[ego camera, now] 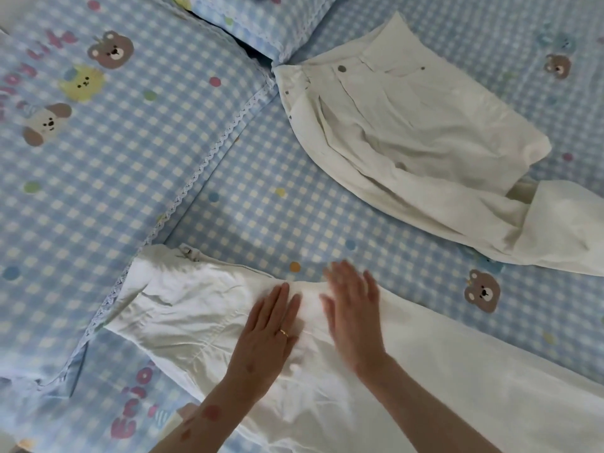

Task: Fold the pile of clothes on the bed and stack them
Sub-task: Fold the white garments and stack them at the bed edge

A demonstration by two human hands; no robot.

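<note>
A pair of white trousers (183, 308) lies flat across the near part of the bed, waistband to the left and legs running off to the lower right. My left hand (268, 331), with a gold ring, rests flat on the cloth with straight fingers. My right hand (353, 308) lies flat beside it on the same trousers, fingers spread and slightly blurred. A second pair of white trousers (408, 125) lies rumpled at the upper right, waistband toward the pillows, its legs trailing to the right edge.
The bed has a blue and white checked sheet (277, 207) with coloured dots and bear prints. A matching quilt (114, 142) with a lace edge covers the left side. A pillow (261, 21) sits at the top.
</note>
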